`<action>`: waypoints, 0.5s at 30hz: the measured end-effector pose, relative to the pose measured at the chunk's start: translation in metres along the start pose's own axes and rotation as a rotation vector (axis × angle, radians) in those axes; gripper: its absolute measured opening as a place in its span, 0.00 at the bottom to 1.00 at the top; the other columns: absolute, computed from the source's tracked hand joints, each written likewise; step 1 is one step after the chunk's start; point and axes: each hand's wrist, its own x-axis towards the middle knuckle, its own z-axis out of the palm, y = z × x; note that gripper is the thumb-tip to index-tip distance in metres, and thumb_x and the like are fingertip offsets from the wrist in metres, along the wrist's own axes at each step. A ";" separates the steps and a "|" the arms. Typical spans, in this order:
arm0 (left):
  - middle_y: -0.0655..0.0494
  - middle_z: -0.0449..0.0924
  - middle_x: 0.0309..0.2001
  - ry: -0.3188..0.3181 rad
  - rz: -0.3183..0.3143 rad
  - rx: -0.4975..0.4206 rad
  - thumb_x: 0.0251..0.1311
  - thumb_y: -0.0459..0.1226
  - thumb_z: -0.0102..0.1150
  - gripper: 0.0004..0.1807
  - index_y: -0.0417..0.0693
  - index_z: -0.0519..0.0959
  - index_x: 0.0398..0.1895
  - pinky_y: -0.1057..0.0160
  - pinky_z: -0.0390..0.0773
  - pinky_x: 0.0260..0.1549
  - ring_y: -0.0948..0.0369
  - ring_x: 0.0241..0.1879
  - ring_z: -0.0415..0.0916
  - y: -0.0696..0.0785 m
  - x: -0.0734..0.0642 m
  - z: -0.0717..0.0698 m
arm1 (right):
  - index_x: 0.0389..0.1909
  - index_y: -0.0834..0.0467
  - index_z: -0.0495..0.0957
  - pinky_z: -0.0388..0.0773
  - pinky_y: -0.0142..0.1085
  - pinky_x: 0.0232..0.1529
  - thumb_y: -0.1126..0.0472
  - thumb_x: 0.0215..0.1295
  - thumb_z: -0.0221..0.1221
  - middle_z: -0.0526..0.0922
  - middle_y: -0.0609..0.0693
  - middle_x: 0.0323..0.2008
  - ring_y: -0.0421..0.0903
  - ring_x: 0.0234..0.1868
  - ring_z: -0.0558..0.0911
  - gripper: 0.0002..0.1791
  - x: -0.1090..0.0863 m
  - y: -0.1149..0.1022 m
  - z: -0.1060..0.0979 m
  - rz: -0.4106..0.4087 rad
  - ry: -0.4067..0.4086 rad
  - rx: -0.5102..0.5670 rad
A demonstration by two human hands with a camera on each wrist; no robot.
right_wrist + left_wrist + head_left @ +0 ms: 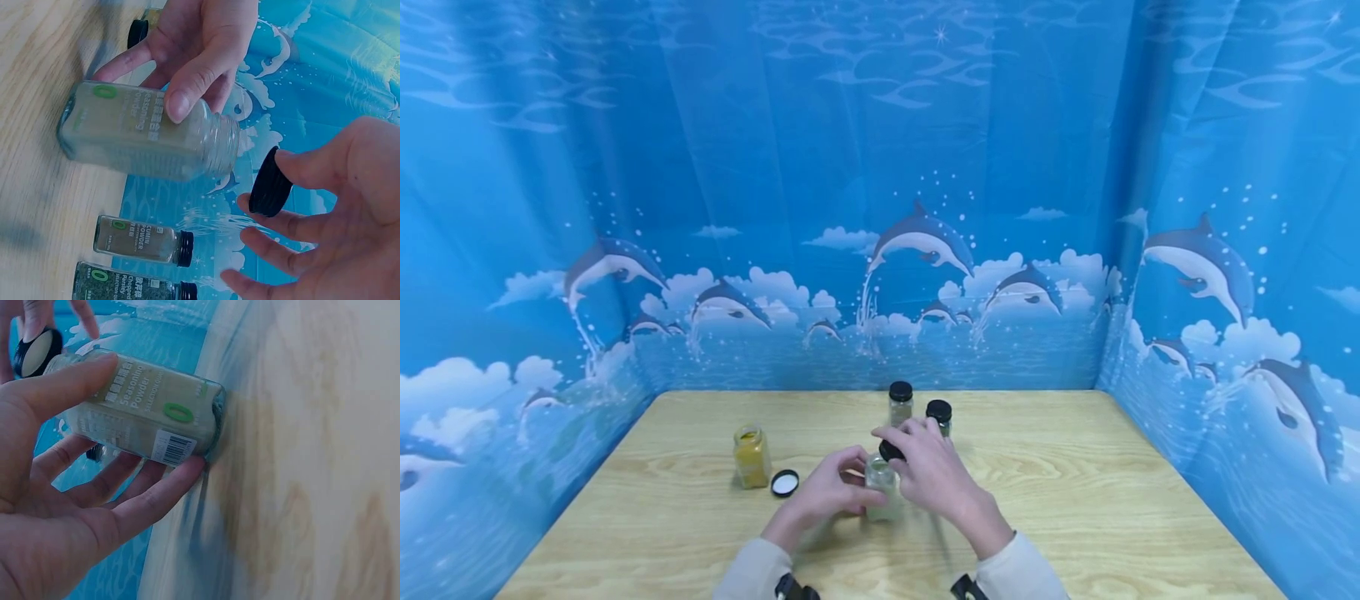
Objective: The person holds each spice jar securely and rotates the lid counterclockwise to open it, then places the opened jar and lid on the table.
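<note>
My left hand [842, 486] holds a square glass jar labelled seasoning powder [134, 128], thumb on one side and fingers on the other. Its threaded mouth is uncovered, and the contents look pale. Just off that mouth, my right hand [936, 471] pinches a black screw lid [270, 182] between thumb and finger, the other fingers spread. In the left wrist view the lid [37, 353] shows its pale inner face, tilted beside the jar's neck. The jar's base is close over the wooden table [1075, 500].
An uncapped jar of yellow powder [751, 458] stands at the left, with a black lid [785, 482] lying white side up beside it. Beyond my right hand stand a capped cumin powder jar [900, 405] and a capped chopped parsley jar [125, 282]. A dolphin-print curtain [880, 167] surrounds the table.
</note>
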 end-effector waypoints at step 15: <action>0.43 0.82 0.53 0.132 -0.027 0.113 0.55 0.34 0.74 0.27 0.40 0.76 0.58 0.53 0.88 0.42 0.54 0.49 0.83 0.001 -0.007 -0.031 | 0.56 0.59 0.79 0.84 0.56 0.55 0.64 0.63 0.69 0.84 0.59 0.52 0.60 0.55 0.83 0.21 0.004 0.012 0.005 0.046 -0.086 0.111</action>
